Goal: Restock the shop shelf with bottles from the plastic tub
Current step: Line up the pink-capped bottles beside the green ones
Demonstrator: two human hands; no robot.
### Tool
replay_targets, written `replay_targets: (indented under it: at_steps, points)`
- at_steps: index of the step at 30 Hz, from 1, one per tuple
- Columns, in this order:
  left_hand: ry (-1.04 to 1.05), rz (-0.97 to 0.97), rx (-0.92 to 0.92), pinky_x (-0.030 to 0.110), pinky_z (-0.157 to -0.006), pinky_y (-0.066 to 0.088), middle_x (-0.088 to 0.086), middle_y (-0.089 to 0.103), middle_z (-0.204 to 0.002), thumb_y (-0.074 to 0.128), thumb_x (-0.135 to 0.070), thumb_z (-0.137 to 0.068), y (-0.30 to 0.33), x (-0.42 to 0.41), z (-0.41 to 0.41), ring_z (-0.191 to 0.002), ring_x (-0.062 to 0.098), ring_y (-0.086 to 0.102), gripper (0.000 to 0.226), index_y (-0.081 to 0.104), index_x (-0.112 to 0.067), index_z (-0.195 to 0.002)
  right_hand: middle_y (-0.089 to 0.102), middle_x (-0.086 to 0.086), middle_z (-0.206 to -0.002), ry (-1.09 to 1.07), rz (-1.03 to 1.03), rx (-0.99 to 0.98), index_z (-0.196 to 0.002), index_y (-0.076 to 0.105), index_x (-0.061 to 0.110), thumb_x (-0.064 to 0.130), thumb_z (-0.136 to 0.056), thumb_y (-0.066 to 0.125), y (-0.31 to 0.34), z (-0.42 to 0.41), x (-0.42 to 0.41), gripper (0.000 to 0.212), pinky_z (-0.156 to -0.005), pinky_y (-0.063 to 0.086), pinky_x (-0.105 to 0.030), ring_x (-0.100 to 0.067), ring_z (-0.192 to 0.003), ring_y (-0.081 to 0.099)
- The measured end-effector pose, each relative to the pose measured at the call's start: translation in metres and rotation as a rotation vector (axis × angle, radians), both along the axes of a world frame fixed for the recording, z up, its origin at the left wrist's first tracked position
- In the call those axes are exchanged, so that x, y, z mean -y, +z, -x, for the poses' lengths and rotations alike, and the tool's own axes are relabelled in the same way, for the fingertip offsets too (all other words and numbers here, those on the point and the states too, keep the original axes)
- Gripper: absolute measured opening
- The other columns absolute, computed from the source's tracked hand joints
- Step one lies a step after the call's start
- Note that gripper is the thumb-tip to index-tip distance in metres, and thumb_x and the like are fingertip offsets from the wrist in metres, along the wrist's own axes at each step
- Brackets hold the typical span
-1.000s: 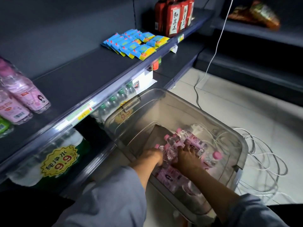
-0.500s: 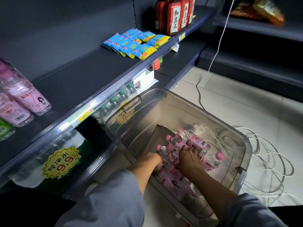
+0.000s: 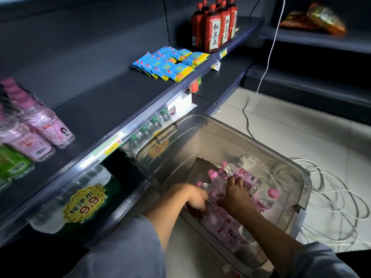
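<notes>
A clear plastic tub (image 3: 226, 129) stands on the floor beside the shelving, holding several pink-capped bottles with pink labels (image 3: 248, 178). Both hands are down inside it. My left hand (image 3: 195, 197) is closed around a bottle near the tub's left side. My right hand (image 3: 235, 192) grips the bodies of the bottles in the middle of the pile. More pink bottles (image 3: 43, 121) lie on the dark shelf (image 3: 100, 111) at the far left, next to a green-labelled one (image 3: 12, 165).
Blue and yellow packets (image 3: 170, 64) and red bottles (image 3: 214, 31) sit further along the same shelf. Water packs with a 9.9 sticker (image 3: 84, 203) fill the shelf below. White cable (image 3: 329, 189) coils on the tiled floor right of the tub.
Both hands have stayed in the tub, shifting only slightly among the bottles. The view has tilted a little.
</notes>
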State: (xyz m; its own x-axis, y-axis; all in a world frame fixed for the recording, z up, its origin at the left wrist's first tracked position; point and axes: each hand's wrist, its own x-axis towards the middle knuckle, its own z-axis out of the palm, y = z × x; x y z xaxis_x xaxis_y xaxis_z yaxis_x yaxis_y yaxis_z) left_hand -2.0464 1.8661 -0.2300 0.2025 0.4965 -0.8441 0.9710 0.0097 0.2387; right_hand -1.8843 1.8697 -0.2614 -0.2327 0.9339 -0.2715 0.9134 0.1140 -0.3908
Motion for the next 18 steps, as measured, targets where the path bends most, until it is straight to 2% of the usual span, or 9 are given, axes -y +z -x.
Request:
replay_targets:
  at_steps: [5,9,13,18]
  points:
    - [0.105,-0.133,0.128,0.04,-0.088,0.053,0.015,0.067,-0.117,0.06,-0.024,-0.097,0.008,0.008,0.004,-0.104,0.033,0.066,0.028,0.062,-0.006,-0.119,0.046,-0.016,-0.144,-0.03,-0.051,-0.059,-0.146,0.029,0.009,0.048,-0.069,0.087,0.007,-0.001,0.003,0.104,-0.109,0.041,-0.047,-0.037,-0.134,0.041]
    - [0.182,-0.243,0.246,0.033,-0.087,0.042,0.009,0.056,-0.134,0.055,-0.037,-0.101,0.031,0.014,0.003,-0.117,0.026,0.056,0.037,0.052,-0.016,-0.131,0.056,-0.014,-0.135,-0.071,-0.093,-0.162,-0.145,0.029,0.014,0.053,-0.071,0.083,0.013,-0.006,0.004,0.099,-0.103,0.045,-0.048,-0.036,-0.128,0.045]
    - [0.221,-0.36,0.273,0.037,-0.088,0.04,-0.001,0.054,-0.125,0.053,-0.045,-0.099,0.057,0.012,0.013,-0.108,0.017,0.053,0.022,0.049,-0.027,-0.111,0.06,-0.01,-0.128,-0.135,-0.148,-0.346,-0.14,0.032,0.018,0.072,-0.07,0.068,0.019,-0.005,0.003,0.096,-0.096,0.05,-0.048,-0.032,-0.119,0.052]
    - [0.255,-0.545,0.251,0.044,-0.097,0.046,-0.001,0.055,-0.125,0.054,-0.052,-0.097,0.085,0.01,0.038,-0.112,0.02,0.055,0.031,0.051,-0.027,-0.116,0.053,-0.007,-0.13,-0.146,-0.266,-0.485,-0.139,0.035,0.018,0.057,-0.08,0.072,0.056,0.013,0.01,0.08,-0.101,0.049,-0.047,-0.024,-0.12,0.047]
